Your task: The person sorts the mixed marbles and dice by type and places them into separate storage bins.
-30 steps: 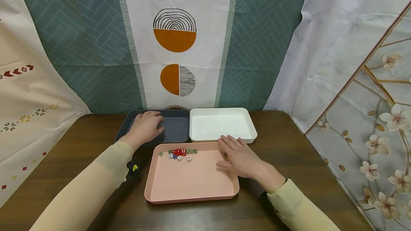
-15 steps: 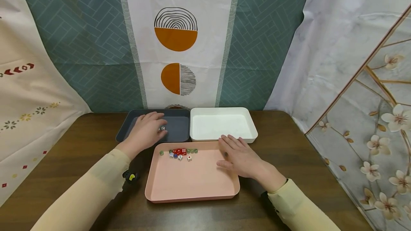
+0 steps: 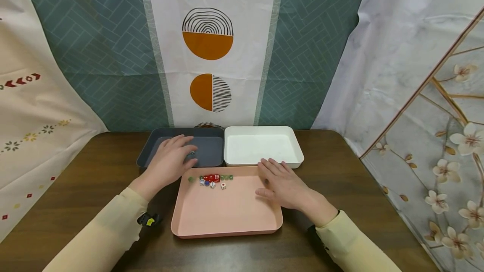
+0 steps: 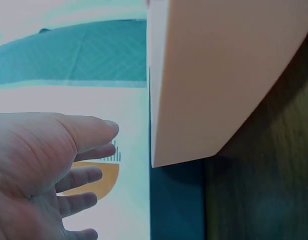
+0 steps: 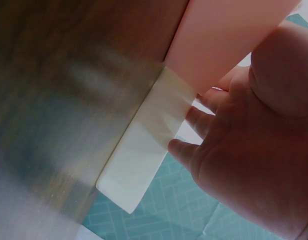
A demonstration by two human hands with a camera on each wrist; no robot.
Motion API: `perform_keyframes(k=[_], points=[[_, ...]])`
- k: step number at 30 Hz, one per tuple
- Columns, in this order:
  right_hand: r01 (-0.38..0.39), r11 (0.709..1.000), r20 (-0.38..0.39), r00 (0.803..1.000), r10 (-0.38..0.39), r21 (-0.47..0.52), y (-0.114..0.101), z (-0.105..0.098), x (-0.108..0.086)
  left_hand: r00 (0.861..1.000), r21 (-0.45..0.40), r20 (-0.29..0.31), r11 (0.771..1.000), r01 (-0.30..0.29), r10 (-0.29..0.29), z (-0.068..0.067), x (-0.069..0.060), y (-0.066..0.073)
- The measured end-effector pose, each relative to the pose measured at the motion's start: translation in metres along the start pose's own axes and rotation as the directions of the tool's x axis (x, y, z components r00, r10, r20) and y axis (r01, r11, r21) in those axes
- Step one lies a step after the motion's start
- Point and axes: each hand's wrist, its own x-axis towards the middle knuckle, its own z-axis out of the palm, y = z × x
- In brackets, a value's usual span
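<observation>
Patterned cloth (image 3: 245, 53) hung behind the wooden table (image 3: 325, 167). The left hand (image 3: 168, 160), spread and gripping nothing, hung over the dark tray (image 3: 211, 144), a small piece (image 3: 192, 153) near its thumb. It seemed a release; next called for the dice (image 3: 211, 178) in the pink tray (image 3: 227, 213), left of the spread right hand (image 3: 281, 186).

Small red and white cubic dice (image 3: 211, 178) are lying with small green pieces (image 3: 227, 177) inside a shallow pink rectangular tray (image 3: 227, 213) — sitting toward its far edge.

Pink tray (image 3: 227, 217), free room along its near side (dice (image 3: 211, 178) crowd far left); right hand (image 3: 282, 186) obstructing its right
</observation>
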Motion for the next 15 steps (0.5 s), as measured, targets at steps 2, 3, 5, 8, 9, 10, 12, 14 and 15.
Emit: perform_keyframes(k=[2, 3, 5, 8, 9, 10, 12, 14, 15], points=[[0.001, 1.000, -0.001, 1.000, -0.001, 0.002, 0.000, 0.000, 0.000, 1.000, -0.002, -0.012, 1.000, -0.007, 0.007, -0.001, -0.003, 0.002], [0.000, 1.000, -0.002, 1.000, 0.000, 0.002, 0.000, 0.001, 0.000, 1.000, -0.002, -0.018, 1.000, -0.011, 0.011, -0.002, -0.005, 0.003], [-0.005, 1.000, 0.002, 1.000, 0.005, -0.001, 0.000, 0.001, 0.000, 1.000, -0.002, -0.023, 1.000, -0.019, 0.019, -0.002, -0.009, 0.005], [-0.013, 1.000, 0.010, 1.000, 0.013, -0.004, 0.000, 0.000, 0.000, 0.999, -0.005, -0.027, 1.000, -0.031, 0.031, -0.003, -0.013, 0.007], [-0.012, 1.000, 0.010, 1.000, 0.012, 0.001, 0.000, 0.000, -0.001, 0.999, -0.009, -0.028, 0.999, -0.033, 0.033, -0.003, -0.014, 0.008], [-0.013, 1.000, 0.012, 1.000, 0.013, 0.004, 0.000, 0.000, -0.001, 0.999, -0.013, -0.030, 0.999, -0.036, 0.036, -0.003, -0.016, 0.008], [-0.013, 1.000, 0.012, 1.000, 0.013, 0.008, 0.000, 0.000, -0.001, 0.999, -0.024, -0.035, 0.999, -0.040, 0.040, -0.004, -0.017, 0.009], [-0.014, 1.000, 0.012, 1.000, 0.014, 0.010, 0.000, -0.001, -0.001, 0.998, -0.037, -0.037, 0.998, -0.043, 0.042, -0.004, -0.020, 0.010], [-0.015, 1.000, 0.014, 1.000, 0.015, 0.009, 0.000, -0.001, -0.001, 0.998, -0.041, -0.038, 0.998, -0.047, 0.046, -0.004, -0.020, 0.010]])
